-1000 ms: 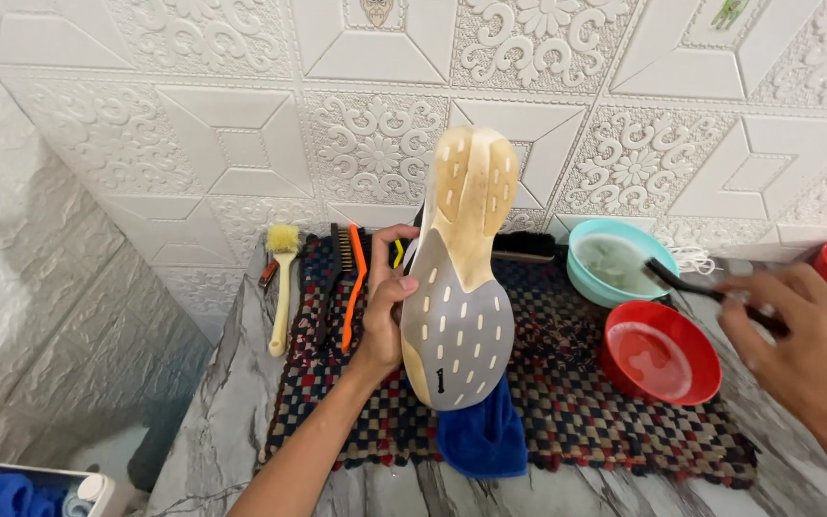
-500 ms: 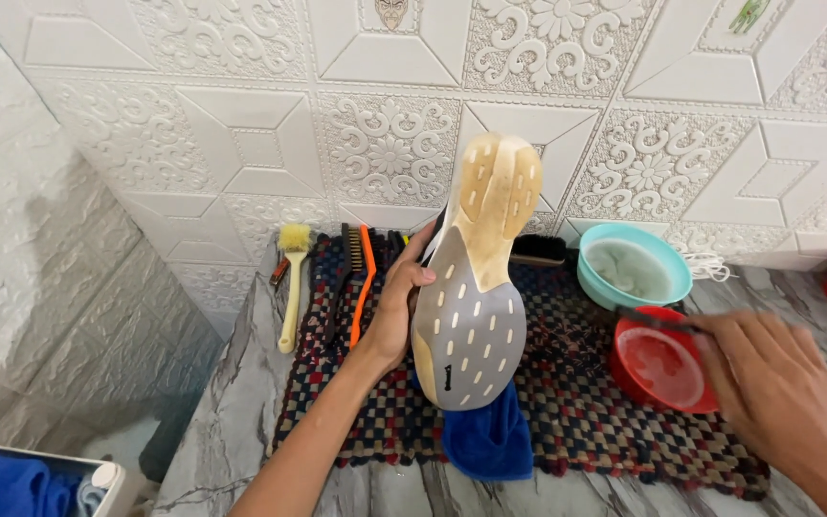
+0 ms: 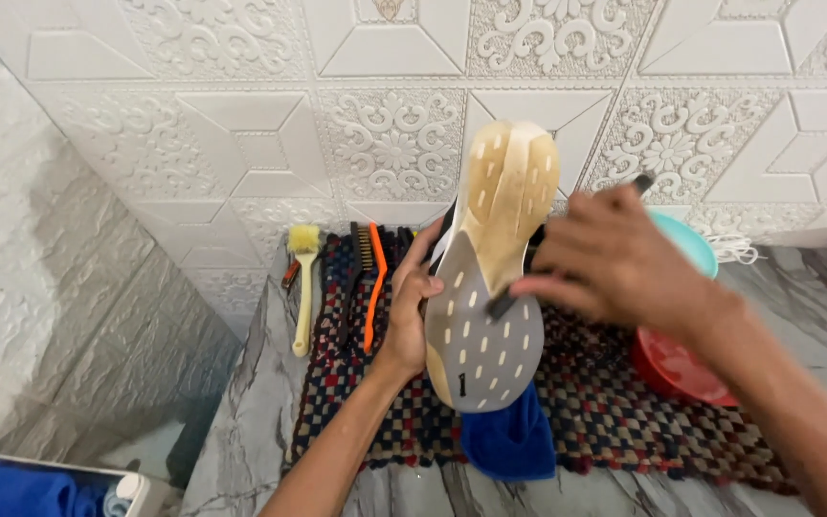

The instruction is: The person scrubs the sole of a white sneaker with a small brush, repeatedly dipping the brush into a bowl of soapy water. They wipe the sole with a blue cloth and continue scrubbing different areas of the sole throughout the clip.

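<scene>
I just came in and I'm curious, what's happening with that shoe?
A person holds a shoe upright with the left hand, its sole facing the camera. The right hand presses a dark brush against the sole. The shoe stands on a blue cloth over a checkered mat, with more brushes lying nearby.

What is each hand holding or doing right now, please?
Left hand: closed around the side of the shoe, holding it upright, sole facing the camera.
Right hand: closed on a dark brush, its end against the sole.
</scene>
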